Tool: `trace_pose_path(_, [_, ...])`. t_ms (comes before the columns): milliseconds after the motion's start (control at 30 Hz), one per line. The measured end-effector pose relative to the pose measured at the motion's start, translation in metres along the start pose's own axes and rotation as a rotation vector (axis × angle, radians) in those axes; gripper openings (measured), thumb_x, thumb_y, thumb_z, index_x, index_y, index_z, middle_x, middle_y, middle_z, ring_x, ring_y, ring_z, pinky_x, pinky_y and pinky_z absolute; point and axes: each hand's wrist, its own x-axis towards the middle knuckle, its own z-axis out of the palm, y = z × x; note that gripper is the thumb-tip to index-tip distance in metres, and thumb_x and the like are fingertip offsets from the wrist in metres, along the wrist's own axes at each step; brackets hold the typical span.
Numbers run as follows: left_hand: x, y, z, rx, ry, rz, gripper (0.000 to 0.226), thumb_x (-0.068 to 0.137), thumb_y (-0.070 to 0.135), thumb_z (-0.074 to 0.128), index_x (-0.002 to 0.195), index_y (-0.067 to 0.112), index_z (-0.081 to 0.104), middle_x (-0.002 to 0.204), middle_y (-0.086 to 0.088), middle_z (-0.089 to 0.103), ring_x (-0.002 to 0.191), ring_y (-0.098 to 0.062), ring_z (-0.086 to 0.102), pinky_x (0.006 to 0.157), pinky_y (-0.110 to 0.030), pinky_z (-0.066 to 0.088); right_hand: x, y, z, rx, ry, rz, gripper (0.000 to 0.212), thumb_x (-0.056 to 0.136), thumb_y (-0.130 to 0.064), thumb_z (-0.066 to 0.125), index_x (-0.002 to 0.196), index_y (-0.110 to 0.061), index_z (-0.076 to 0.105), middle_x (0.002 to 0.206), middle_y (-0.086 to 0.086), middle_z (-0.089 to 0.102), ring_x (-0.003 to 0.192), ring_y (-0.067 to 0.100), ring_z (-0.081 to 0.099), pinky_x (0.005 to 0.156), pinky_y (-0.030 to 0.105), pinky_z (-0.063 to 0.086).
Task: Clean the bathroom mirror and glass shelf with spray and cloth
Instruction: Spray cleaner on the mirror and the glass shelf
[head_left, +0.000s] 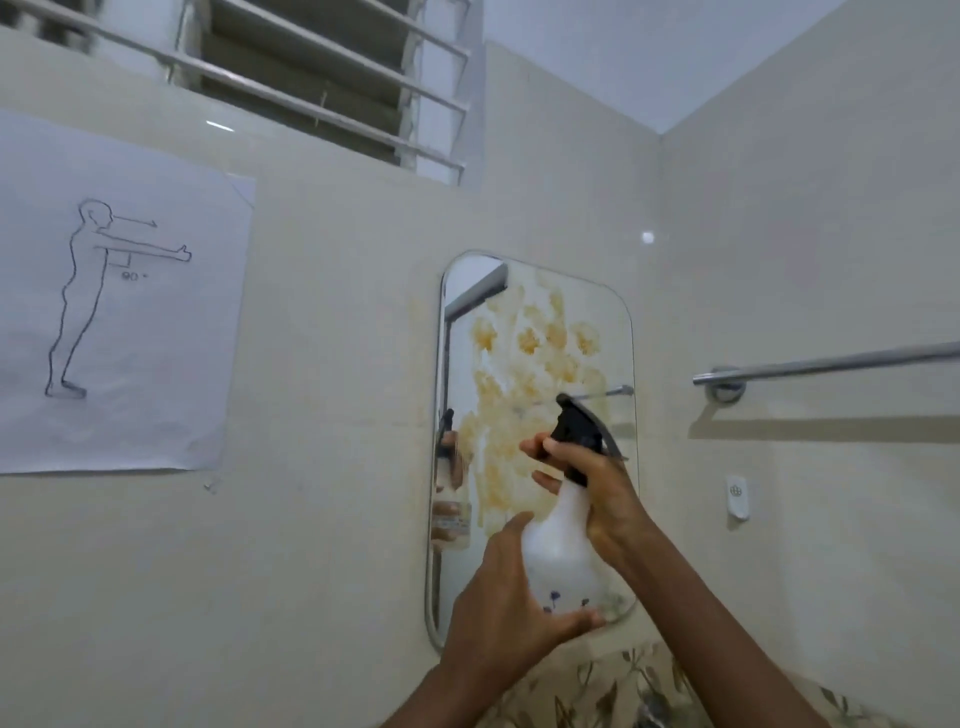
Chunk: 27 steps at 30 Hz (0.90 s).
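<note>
spray bottle (563, 551) was held before the stained mirror (540, 332): right hand (602, 488) clenched on its trigger neck to aim, left hand (498, 587) cupped under its base for support.

Tiled wall (337, 519) carrying stained mirror (519, 364), taped paper sheet (156, 364), towel bar (831, 364), small white fitting (737, 496)

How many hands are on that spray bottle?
2. The right hand grips the neck of the bottle at the black trigger head; the left hand cups its base from below, in front of the stained mirror.
</note>
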Motion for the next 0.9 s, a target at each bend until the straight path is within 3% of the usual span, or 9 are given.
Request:
trace_pose_path(67, [0.008, 0.000, -0.015, 0.109, -0.149, 0.047, 0.103, 0.068, 0.077, 0.052, 0.145, 0.040, -0.006, 0.137, 0.029, 0.012, 0.131, -0.002, 0.026, 0.113, -0.035, 0.021, 0.006, -0.004, -0.003, 0.017, 0.040, -0.056, 0.010, 0.083, 0.002, 0.059, 0.088, -0.001, 0.067, 0.089, 0.019, 0.069, 0.093, 0.031, 0.067, 0.088, 0.038, 0.051])
trace_pose_path(100, [0.014, -0.004, -0.025, 0.232, -0.195, 0.109, 0.094, 0.073, 0.080, 0.036, 0.142, 0.044, -0.017, 0.142, 0.029, 0.004, 0.138, -0.001, 0.013, 0.116, -0.042, 0.002, 0.008, -0.007, -0.006, 0.018, 0.058, -0.082, 0.010, 0.082, 0.004, 0.059, 0.088, 0.000, 0.066, 0.087, 0.020, 0.068, 0.091, 0.033, 0.066, 0.089, 0.039, 0.051])
trace_pose_path(167, [0.036, -0.022, -0.052, 0.534, -0.076, 0.253, 0.078, 0.075, 0.081, 0.009, 0.137, 0.047, -0.024, 0.150, 0.021, -0.009, 0.143, -0.006, -0.006, 0.109, -0.046, -0.024, 0.013, -0.013, -0.013, 0.016, 0.088, -0.104, 0.009, 0.082, 0.006, 0.058, 0.086, 0.002, 0.065, 0.080, 0.020, 0.067, 0.087, 0.035, 0.065, 0.090, 0.041, 0.052])
trace_pose_path(233, [0.063, -0.051, -0.087, 0.836, 0.177, 0.375, 0.074, 0.085, 0.075, 0.008, 0.148, 0.037, 0.002, 0.156, 0.002, 0.014, 0.144, -0.023, 0.017, 0.111, -0.052, -0.009, 0.015, -0.020, -0.018, -0.006, 0.102, -0.092, 0.007, 0.082, 0.004, 0.059, 0.083, 0.000, 0.065, 0.073, 0.016, 0.068, 0.083, 0.033, 0.065, 0.088, 0.041, 0.052])
trace_pose_path(300, [0.081, -0.075, -0.118, 1.012, 0.187, 0.343, 0.071, 0.090, 0.068, 0.013, 0.148, 0.027, 0.019, 0.150, -0.009, 0.035, 0.139, -0.030, 0.030, 0.110, -0.056, 0.005, 0.015, -0.027, -0.021, -0.074, 0.105, -0.096, 0.008, 0.081, -0.001, 0.062, 0.075, -0.003, 0.066, 0.069, 0.013, 0.068, 0.078, 0.030, 0.066, 0.085, 0.038, 0.051])
trace_pose_path(400, [0.091, -0.096, -0.135, 1.207, 0.089, 0.397, 0.067, 0.090, 0.065, 0.016, 0.146, 0.030, 0.025, 0.152, -0.010, 0.030, 0.140, -0.036, 0.022, 0.106, -0.064, 0.018, 0.018, -0.033, -0.023, -0.137, 0.152, -0.152, 0.023, 0.081, -0.005, 0.064, 0.058, -0.009, 0.065, 0.053, 0.006, 0.064, 0.057, 0.021, 0.062, 0.079, 0.037, 0.049])
trace_pose_path(500, [0.088, -0.101, -0.131, 1.316, 0.111, 0.541, 0.066, 0.086, 0.066, 0.028, 0.143, 0.034, 0.032, 0.153, -0.008, 0.025, 0.137, -0.044, 0.026, 0.101, -0.069, 0.026, 0.019, -0.034, -0.028, -0.187, 0.183, -0.182, 0.022, 0.081, -0.006, 0.064, 0.059, -0.008, 0.062, 0.047, 0.004, 0.059, 0.046, 0.019, 0.056, 0.070, 0.035, 0.046])
trace_pose_path(700, [0.091, -0.108, -0.136, 1.378, 0.146, 0.544, 0.070, 0.083, 0.066, 0.036, 0.144, 0.033, 0.030, 0.154, -0.007, 0.027, 0.137, -0.046, 0.024, 0.102, -0.070, 0.023, 0.012, -0.037, -0.057, -0.198, 0.173, -0.053, 0.009, 0.079, -0.009, 0.063, 0.070, -0.009, 0.064, 0.059, 0.006, 0.067, 0.062, 0.020, 0.066, 0.077, 0.034, 0.046])
trace_pose_path(900, [0.091, -0.107, -0.138, 1.396, 0.115, 0.525, 0.068, 0.086, 0.064, 0.033, 0.145, 0.032, 0.027, 0.155, -0.004, 0.024, 0.139, -0.044, 0.022, 0.104, -0.070, 0.020, 0.011, -0.039, -0.084, -0.204, 0.352, -0.062, 0.011, 0.082, 0.000, 0.057, 0.071, -0.002, 0.060, 0.042, 0.004, 0.058, 0.037, 0.015, 0.055, 0.042, 0.018, 0.044])
